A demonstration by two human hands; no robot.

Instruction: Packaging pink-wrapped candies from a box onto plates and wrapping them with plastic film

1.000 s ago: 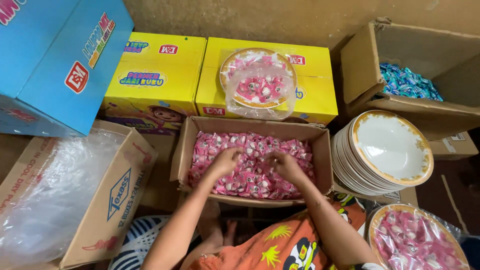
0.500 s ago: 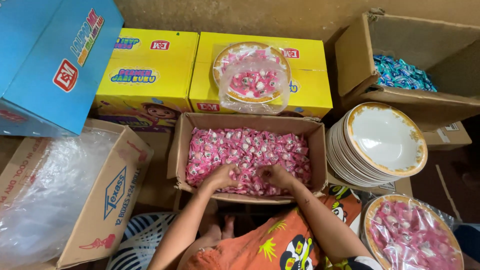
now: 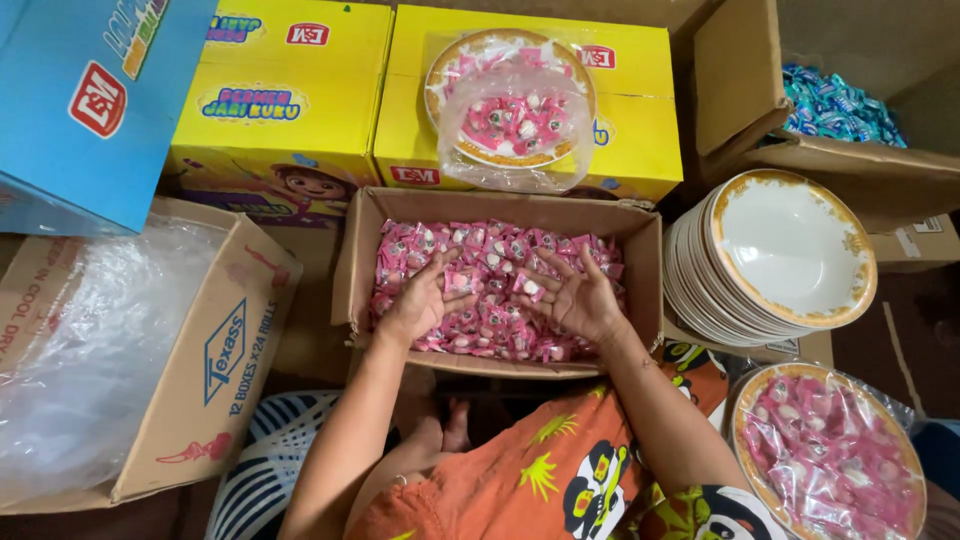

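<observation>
A shallow cardboard box (image 3: 352,262) in front of me is full of small pink wrapped candies (image 3: 495,262). My left hand (image 3: 421,297) rests palm down on the candies at the box's near left, fingers spread, with a candy or two between the fingertips. My right hand (image 3: 577,295) lies beside it, palm turned up and fingers apart, with one pink candy at its fingertips. The two hands nearly meet over the middle of the pile.
A stack of white gold-rimmed plates (image 3: 785,258) stands to the right. A bagged plate of pink candies (image 3: 828,455) lies at the lower right, another (image 3: 512,108) on the yellow boxes (image 3: 280,95) behind. A box with clear plastic (image 3: 120,350) sits left; blue candies (image 3: 838,105) fill a carton far right.
Both hands drew back from the middle of the candy pile toward the near edge, then opened out, the right turning palm up. The view moved closer to the box.
</observation>
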